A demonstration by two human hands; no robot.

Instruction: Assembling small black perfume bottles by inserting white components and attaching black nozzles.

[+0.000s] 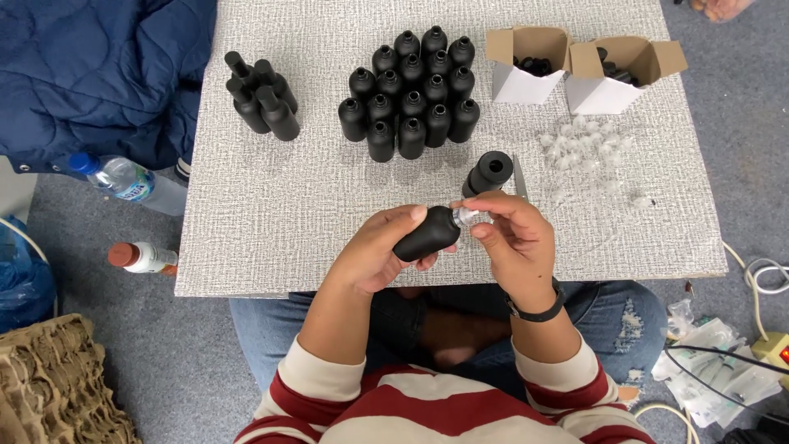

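My left hand point(374, 251) wraps the light, rigid black bottle point(426, 234) near the table's front edge; my right hand point(514, 238) pinches a probably slippery clear insert point(472, 216) at its neck.

Matte black bottle point(426, 233), tilted sideways above table edge, small clear plug point(472, 216) at its neck

I see bright, even overhead light; soft short shadows under bottles point(411, 90) on table point(271, 214); focus sharp, no glare.

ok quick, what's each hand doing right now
Left hand: closed around the black bottle.
Right hand: fingers pinching a small clear insert at the bottle's neck.
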